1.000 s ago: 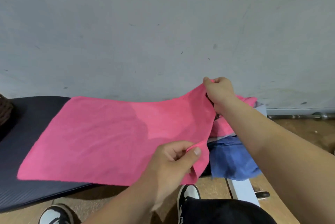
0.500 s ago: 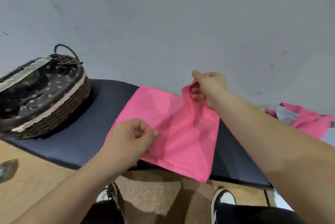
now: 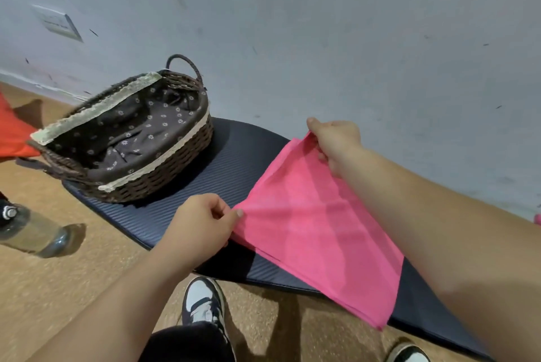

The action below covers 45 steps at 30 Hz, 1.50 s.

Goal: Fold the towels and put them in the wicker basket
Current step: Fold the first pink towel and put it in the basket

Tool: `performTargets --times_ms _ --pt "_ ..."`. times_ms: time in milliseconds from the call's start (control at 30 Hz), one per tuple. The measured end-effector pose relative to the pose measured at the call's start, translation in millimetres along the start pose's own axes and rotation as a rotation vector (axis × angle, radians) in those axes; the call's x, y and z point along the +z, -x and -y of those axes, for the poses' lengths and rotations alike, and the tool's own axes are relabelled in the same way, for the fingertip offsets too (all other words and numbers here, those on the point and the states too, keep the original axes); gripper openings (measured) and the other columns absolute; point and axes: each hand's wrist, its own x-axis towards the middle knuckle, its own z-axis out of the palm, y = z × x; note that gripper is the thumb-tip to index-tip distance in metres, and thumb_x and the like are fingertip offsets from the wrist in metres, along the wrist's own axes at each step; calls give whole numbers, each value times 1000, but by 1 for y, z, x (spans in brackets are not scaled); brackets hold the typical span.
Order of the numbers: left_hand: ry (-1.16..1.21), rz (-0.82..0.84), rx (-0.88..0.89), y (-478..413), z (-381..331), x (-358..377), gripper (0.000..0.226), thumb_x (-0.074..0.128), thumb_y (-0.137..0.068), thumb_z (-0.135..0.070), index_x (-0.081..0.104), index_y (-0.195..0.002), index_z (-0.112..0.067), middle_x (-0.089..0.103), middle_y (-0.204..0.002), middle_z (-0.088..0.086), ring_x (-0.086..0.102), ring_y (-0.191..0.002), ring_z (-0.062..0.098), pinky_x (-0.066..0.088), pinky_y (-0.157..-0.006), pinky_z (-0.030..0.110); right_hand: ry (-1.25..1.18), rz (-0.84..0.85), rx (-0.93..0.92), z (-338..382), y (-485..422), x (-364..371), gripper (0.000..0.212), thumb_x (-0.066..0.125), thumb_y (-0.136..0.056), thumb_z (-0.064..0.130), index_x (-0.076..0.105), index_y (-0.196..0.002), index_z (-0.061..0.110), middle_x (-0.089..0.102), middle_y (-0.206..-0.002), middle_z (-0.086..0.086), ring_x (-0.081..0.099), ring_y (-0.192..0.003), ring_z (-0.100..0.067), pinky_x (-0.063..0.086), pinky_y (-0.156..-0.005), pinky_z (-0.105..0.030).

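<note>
Over dark mat (image 3: 240, 156), L hand (image 3: 202, 224) & R hand (image 3: 336, 142) pinch pink towel (image 3: 316, 232) corners, both grips clamped; wicker basket (image 3: 164, 177) at mat's L end.

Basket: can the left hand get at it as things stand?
Probably yes: only bare mat lies between the left hand and the basket, though that hand is pinching the towel.

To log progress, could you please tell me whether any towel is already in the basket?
No: the basket shows only its brown liner; the left hand and right hand hold the towel outside it.
</note>
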Motion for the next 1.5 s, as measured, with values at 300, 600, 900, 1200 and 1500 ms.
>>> performTargets --times_ms 300,600,900,1200,1500 --pt "-239 -46 30 -12 16 8 30 75 -87 -45 67 -70 -21 68 -70 -8 63 -72 9 54 -69 33 802 156 -434 -48 5 -25 26 60 -93 38 74 -103 19 76 -107 -4 70 -103 -26 55 -94 -38" --pt "-256 -51 10 -11 11 14 33 73 -83 -57 59 -83 -28 65 -81 -10 63 -85 18 55 -77 38 1288 297 -379 -98 42 -75 74 13 -98 74 1 -164 43 -12 -174 0 -14 -160 -26 -7 -128 -53" --pt "-307 -17 76 -15 -5 31 29 72 -88 -51 56 -82 -27 61 -94 -2 59 -90 23 49 -74 36 1555 198 -95 -97 110 -89 99 0 -89 84 -9 -165 21 -7 -172 -18 3 -157 -45 30 -117 -63" --pt "-140 -56 153 -16 -31 60 24 75 -88 -39 57 -78 -25 64 -74 -4 64 -77 23 54 -71 40 1381 152 -287 -81 116 -138 74 16 -100 71 27 -162 31 17 -172 -7 13 -158 -29 26 -122 -51" --pt "-107 -86 208 -24 -46 79 10 74 -89 -19 67 -83 -23 64 -69 -7 62 -73 15 49 -68 34 1439 295 -4 -84 114 -147 86 5 -94 79 0 -166 32 -4 -173 -15 1 -160 -33 17 -125 -51"
